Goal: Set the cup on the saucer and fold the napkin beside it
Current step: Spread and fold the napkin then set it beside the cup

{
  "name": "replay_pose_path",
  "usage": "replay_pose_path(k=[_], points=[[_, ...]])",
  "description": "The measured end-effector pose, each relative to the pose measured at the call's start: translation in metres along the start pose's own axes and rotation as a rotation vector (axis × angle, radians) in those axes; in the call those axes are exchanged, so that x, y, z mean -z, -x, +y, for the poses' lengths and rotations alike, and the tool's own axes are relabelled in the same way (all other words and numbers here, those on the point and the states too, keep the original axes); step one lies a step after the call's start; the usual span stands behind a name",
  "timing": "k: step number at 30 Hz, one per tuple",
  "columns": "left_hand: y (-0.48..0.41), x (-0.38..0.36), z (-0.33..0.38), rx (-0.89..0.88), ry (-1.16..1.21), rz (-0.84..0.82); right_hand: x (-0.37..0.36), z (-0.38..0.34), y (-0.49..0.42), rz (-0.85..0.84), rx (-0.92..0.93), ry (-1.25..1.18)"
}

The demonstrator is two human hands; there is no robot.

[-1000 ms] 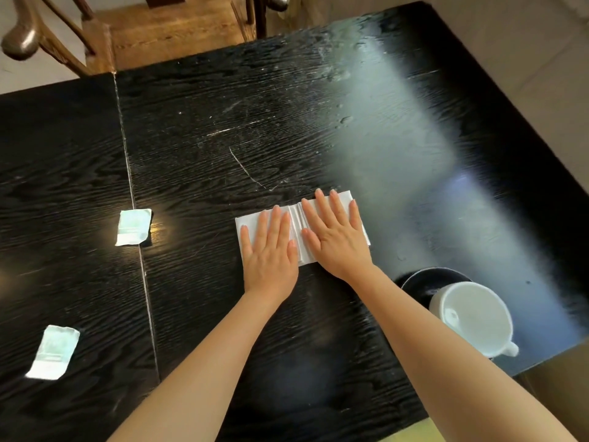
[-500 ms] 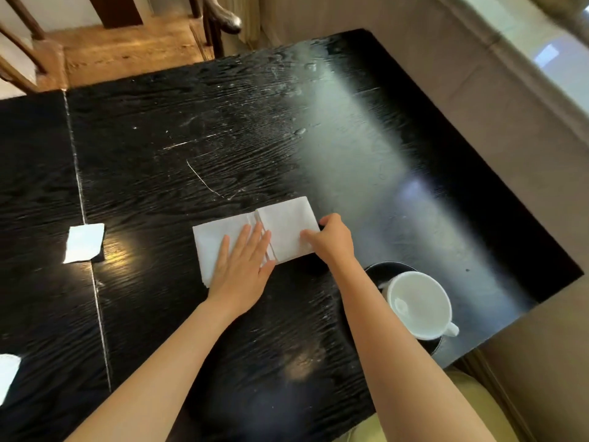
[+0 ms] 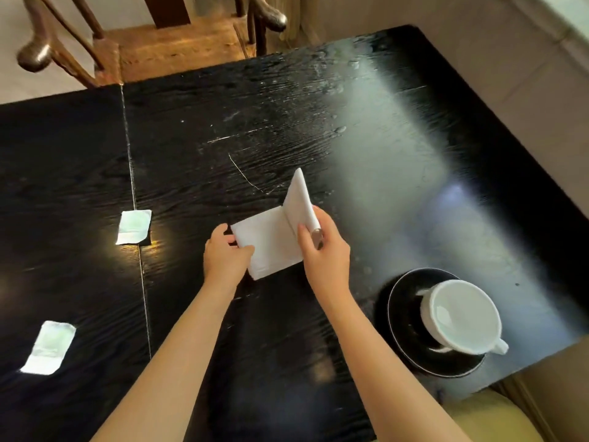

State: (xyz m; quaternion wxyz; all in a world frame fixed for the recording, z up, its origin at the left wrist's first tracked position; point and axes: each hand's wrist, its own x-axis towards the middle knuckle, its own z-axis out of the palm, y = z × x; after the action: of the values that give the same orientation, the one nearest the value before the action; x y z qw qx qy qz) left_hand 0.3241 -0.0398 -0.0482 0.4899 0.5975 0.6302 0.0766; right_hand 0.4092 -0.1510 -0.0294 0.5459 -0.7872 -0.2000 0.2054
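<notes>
A white napkin [image 3: 271, 244] lies mid-table, its left half flat and its right half lifted upright along a crease. My right hand [image 3: 322, 250] pinches the raised right flap between thumb and fingers. My left hand [image 3: 224, 256] grips the napkin's left edge against the black table [image 3: 318, 129]. To the right, near the table's front edge, a white cup [image 3: 462, 317] stands upright on a black saucer [image 3: 401, 317], handle pointing to the lower right.
Two small pale paper packets lie on the left part of the table, one [image 3: 133, 226] by the seam, one [image 3: 49, 347] nearer me. A wooden chair [image 3: 165, 43] stands at the far side. The table's right edge runs close to the saucer.
Both hands were pressing the napkin flat. Then the right hand took its right edge and has now lifted that half upright, while the left hand moved to grip the left edge.
</notes>
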Motion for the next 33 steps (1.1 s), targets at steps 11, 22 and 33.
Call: replay_pose_path(k=[11, 22, 33], points=[[-0.002, 0.009, -0.013, 0.001, 0.418, -0.117, -0.027, 0.038, 0.011, -0.307, 0.426, 0.525], [-0.006, 0.015, -0.015, 0.071, 0.575, -0.239, -0.030, 0.056, 0.015, -0.450, 0.536, 0.794], [0.003, 0.013, 0.008, -0.040, 0.604, -0.301, -0.010, 0.024, 0.007, 0.018, -0.084, 0.041]])
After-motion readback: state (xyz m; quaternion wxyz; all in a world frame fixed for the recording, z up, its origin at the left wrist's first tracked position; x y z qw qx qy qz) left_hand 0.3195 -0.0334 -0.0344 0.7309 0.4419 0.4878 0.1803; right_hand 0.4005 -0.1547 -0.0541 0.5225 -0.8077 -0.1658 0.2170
